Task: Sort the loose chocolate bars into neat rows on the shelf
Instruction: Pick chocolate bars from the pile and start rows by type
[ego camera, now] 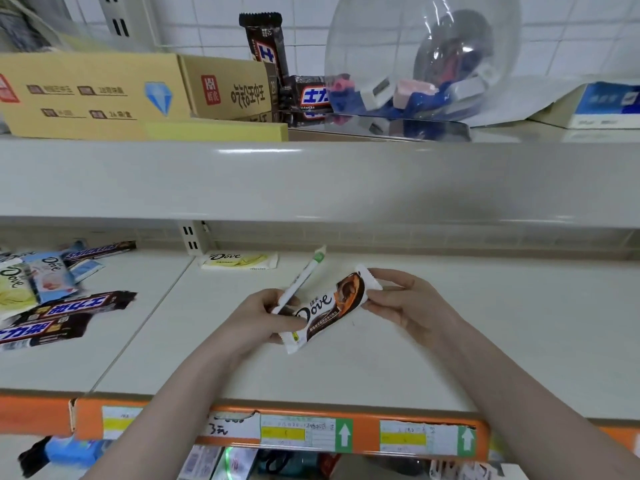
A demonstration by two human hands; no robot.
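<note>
Two hands share one brown-and-white Dove chocolate bar [325, 311] above the pale shelf [485, 341]: left hand [263, 317] pinches its near end plus a thin green-tipped white bar [301, 280], right hand [401, 299] its far end. Long axis runs diagonally between grips; the yellow Dove bar [239, 260] lies beyond the left grip.

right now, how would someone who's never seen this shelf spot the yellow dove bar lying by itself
Find the pale lower shelf with the orange price strip. At its back, just right of the slotted upright, lies the yellow Dove bar. It lies flat and alone, apart from the pile at the left.
</note>
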